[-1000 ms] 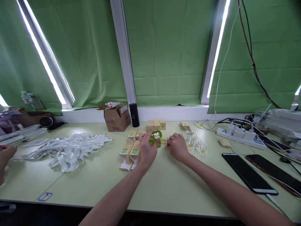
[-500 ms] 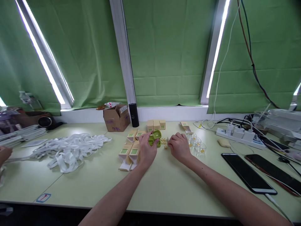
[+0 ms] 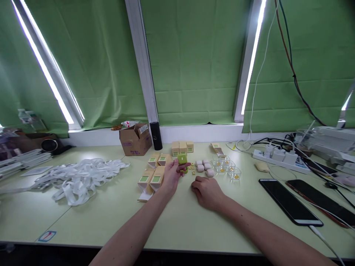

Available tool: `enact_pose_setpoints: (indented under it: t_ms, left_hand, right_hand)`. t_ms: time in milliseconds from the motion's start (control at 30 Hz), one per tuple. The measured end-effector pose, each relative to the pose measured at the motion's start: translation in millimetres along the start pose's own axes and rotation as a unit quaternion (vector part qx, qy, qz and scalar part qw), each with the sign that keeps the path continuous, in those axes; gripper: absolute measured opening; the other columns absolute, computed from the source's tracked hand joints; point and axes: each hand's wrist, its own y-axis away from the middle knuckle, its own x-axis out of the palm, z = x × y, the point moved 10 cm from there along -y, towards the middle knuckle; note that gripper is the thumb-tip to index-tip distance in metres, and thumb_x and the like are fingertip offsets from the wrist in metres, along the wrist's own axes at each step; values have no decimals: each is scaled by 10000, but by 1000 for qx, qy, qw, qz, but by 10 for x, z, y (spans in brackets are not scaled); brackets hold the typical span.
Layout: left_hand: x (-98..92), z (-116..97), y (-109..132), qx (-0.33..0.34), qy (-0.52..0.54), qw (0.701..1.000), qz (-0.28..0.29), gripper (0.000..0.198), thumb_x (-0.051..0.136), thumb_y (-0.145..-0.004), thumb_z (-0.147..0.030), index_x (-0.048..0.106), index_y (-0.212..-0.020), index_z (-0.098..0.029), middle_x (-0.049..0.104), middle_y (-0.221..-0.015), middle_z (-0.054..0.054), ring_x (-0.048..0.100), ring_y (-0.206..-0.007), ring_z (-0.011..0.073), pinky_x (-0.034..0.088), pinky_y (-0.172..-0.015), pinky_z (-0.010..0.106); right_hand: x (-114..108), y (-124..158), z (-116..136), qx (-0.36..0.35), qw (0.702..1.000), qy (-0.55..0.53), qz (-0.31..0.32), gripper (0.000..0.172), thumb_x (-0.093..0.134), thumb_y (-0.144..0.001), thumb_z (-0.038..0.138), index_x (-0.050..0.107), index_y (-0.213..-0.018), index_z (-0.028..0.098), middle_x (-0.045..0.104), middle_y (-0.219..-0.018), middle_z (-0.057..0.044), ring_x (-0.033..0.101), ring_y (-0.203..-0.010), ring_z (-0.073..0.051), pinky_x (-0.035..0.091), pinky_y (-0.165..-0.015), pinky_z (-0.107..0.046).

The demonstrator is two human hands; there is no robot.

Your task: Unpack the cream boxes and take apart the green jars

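My left hand [image 3: 172, 176] is closed around a small green case [image 3: 182, 159], which it holds a little above the table. My right hand [image 3: 206, 192] rests on the table with its fingers curled under; nothing shows in it. Just beyond it lie several pale pink cases [image 3: 203, 165] and tiny yellow pieces [image 3: 192, 167]. Tan cartons with green labels [image 3: 151, 178] lie left of my left hand, and three more cartons [image 3: 182, 146] stand behind.
A heap of white ribbon [image 3: 77, 176] covers the left of the pale green table [image 3: 177, 218]. A brown cardboard box [image 3: 135, 140] and a black cylinder [image 3: 156, 135] stand at the back. Clear cups [image 3: 227, 167], a power strip [image 3: 280, 159] and two phones [image 3: 290, 201] lie on the right.
The green case stood open on the table; its lid is now shut and my left hand has lifted it. My right hand has drawn back towards me, uncovering the pink cases.
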Motion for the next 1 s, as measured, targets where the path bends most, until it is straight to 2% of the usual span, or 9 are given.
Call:
enact_pose_setpoints:
  t_ms: [67, 233, 400, 600, 700, 800, 900, 967, 1000]
  left_hand:
    - [4, 27, 1, -22, 33, 999, 6, 410, 772, -868, -504, 630, -906, -121, 799, -919, 215, 639, -643, 156, 422, -554, 261]
    - [-81, 68, -43, -43, 70, 996, -20, 286, 748, -889, -386, 632, -897, -125, 801, -860, 195, 634, -603, 162, 424, -536, 260]
    - [-102, 60, -54, -43, 66, 997, -20, 301, 787, -833, -389, 649, -854, -123, 782, -783, 165, 613, -573, 160, 413, -529, 267]
    - [-145, -152, -6, 28, -33, 998, -45, 380, 862, -723, -452, 636, -687, -149, 684, -602, 60, 480, -482, 102, 291, -477, 237]
    - [-125, -334, 31, 102, -148, 982, -52, 362, 809, -770, -478, 683, -664, -157, 671, -582, 45, 481, -488, 112, 338, -509, 251]
    - [-27, -473, 92, 169, -324, 930, -44, 300, 740, -838, -432, 723, -670, -184, 700, -612, 43, 589, -572, 169, 426, -608, 284]
    - [136, -503, 172, 218, -519, 826, -21, 263, 680, -887, -341, 737, -666, -211, 719, -666, 43, 613, -635, 192, 410, -649, 297]
    - [246, -463, 222, 241, -606, 758, 8, 241, 665, -893, -293, 750, -679, -222, 724, -700, 58, 622, -687, 210, 392, -665, 306]
    - [286, -427, 236, 243, -634, 733, 25, 238, 663, -891, -278, 753, -678, -223, 724, -707, 67, 624, -703, 219, 387, -669, 311]
  right_hand:
    - [-18, -7, -8, -5, 1000, 2, -7, 198, 548, -972, 203, 720, -874, 206, 718, -937, -54, 631, -801, -171, 270, -614, -313]
    - [-64, -6, 36, -31, 999, -1, -32, 176, 568, -957, 185, 728, -883, 195, 714, -980, -72, 610, -910, -202, 354, -722, -327]
    - [-74, -8, 49, -43, 998, 0, -35, 143, 593, -956, 188, 735, -964, 201, 728, -1069, -79, 583, -1020, -229, 391, -849, -355]
    - [-55, -3, 29, -38, 999, 16, -32, 96, 592, -967, 215, 685, -955, 192, 740, -1039, -81, 563, -1024, -251, 376, -902, -377]
    - [-31, -1, 25, -36, 998, 29, -30, 109, 575, -985, 231, 669, -950, 190, 737, -1043, -89, 561, -1026, -259, 369, -899, -386]
    - [-10, -3, 19, -37, 998, 38, -31, 122, 559, -997, 238, 667, -969, 188, 734, -1082, -97, 560, -1050, -270, 362, -909, -397]
    - [3, -9, 6, -33, 998, 45, -31, 137, 551, -1007, 253, 670, -1012, 185, 732, -1135, -104, 556, -1086, -282, 357, -926, -407]
    - [13, -14, -1, -30, 998, 49, -26, 160, 551, -1012, 272, 672, -1059, 179, 729, -1173, -116, 550, -1114, -292, 355, -937, -413]
    - [17, -16, -4, -28, 998, 51, -24, 174, 549, -1015, 280, 672, -1079, 175, 726, -1190, -121, 549, -1120, -294, 356, -939, -415]
